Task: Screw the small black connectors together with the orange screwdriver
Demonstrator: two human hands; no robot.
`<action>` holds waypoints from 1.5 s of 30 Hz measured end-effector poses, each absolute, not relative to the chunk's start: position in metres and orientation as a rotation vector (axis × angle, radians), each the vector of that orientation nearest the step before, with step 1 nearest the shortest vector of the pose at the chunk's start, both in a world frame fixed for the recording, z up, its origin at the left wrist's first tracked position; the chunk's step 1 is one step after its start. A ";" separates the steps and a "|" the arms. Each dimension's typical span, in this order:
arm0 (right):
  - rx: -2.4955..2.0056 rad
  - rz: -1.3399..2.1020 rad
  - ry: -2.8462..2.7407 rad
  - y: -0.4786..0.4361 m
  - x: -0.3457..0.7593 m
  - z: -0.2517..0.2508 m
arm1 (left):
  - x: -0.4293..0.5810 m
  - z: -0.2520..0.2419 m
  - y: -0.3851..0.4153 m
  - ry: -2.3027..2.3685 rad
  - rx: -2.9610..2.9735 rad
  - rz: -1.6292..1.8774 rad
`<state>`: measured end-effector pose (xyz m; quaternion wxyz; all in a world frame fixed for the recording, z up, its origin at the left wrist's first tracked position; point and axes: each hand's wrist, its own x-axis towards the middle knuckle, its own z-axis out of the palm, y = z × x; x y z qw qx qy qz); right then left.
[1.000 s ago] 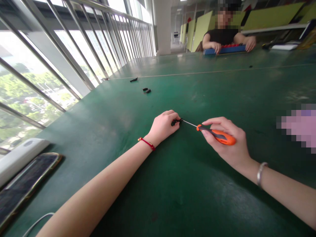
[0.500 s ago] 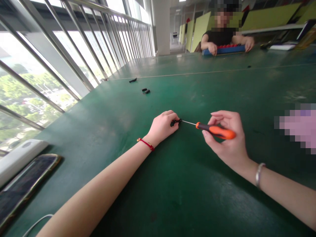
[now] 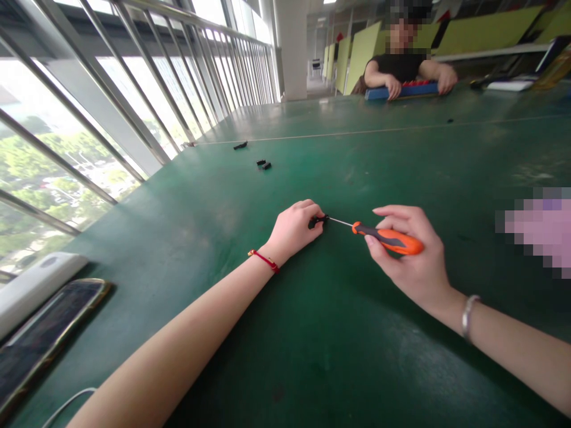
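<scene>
Turned slightly: screwdriver (image 3: 395, 239), our right hand (image 3: 422, 270) loosely around it; black part (image 3: 313, 223) at its tip, our left hand (image 3: 294, 226) pinching. Work seemingly unfinished; loose pieces (image 3: 266, 166) toward table (image 3: 187, 190) left edge.

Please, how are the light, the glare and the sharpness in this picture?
Head view, left: daylight washes out the windows; head view, beside them: pale sheen on the green table; head view, corner: the phone looks stretched; head view, centre: the black part in the left hand lacks detail.
</scene>
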<state>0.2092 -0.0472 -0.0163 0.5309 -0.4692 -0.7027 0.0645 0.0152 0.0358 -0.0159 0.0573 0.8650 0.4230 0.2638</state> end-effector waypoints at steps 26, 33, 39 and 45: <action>-1.148 0.183 -1.699 -0.050 0.209 -0.017 | 0.016 -0.015 0.036 1.303 2.622 0.789; -1.144 0.173 -1.723 -0.050 0.208 -0.015 | 0.016 -0.015 0.035 1.310 2.624 0.782; -1.124 0.147 -1.665 -0.049 0.208 -0.016 | 0.015 -0.016 0.036 1.299 2.627 0.786; -1.136 0.130 -1.648 -0.050 0.206 -0.016 | 0.015 -0.017 0.037 1.288 2.636 0.799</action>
